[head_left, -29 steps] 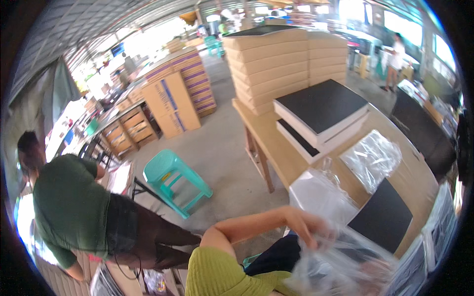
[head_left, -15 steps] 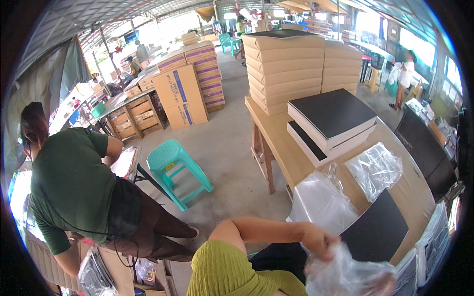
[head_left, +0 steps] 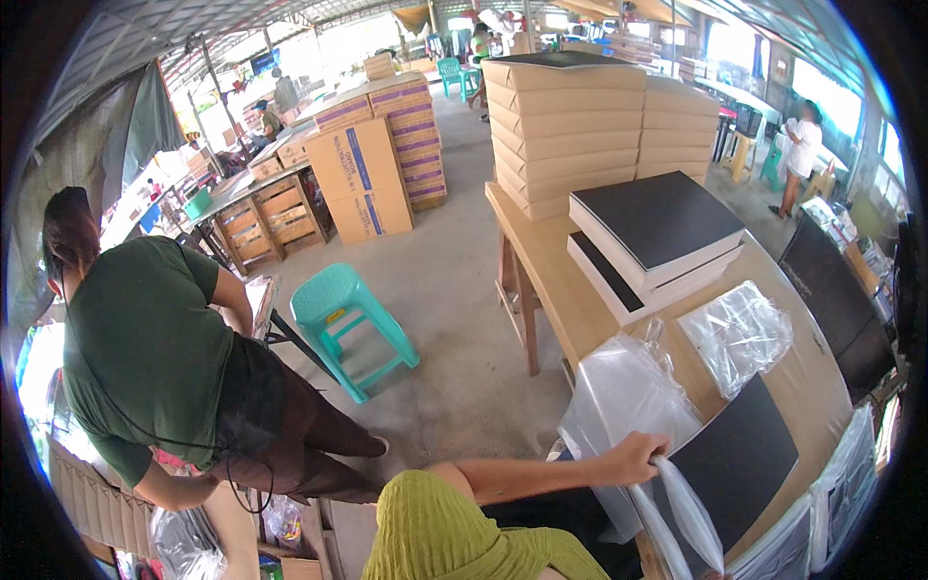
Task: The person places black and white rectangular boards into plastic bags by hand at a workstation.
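Observation:
My left hand (head_left: 640, 458) is closed on the edge of a clear plastic bag (head_left: 691, 517), which hangs gathered in folds toward the lower edge of the picture. Under and beside the bag lies a black sheet (head_left: 739, 464), on the near part of the table. My right hand is out of the picture. Just beyond my left hand rests a pile of clear plastic bags (head_left: 628, 391), and to its right a crinkled clear plastic packet (head_left: 737, 333). Farther back sits a stack of white sheets topped with black (head_left: 657, 220).
Tall stacks of brown-wrapped packs (head_left: 565, 130) stand at the far end of the wooden table (head_left: 541, 266). A teal stool (head_left: 338, 290) is on the floor to the left. Close by, a person in a dark green shirt (head_left: 145, 338) bends over. Cartons (head_left: 358, 179) stand farther off.
My left hand has risen slightly and straightened out, drawing the crumpled plastic bag into long folds. My right hand, blurred at the lower right before, has left the picture.

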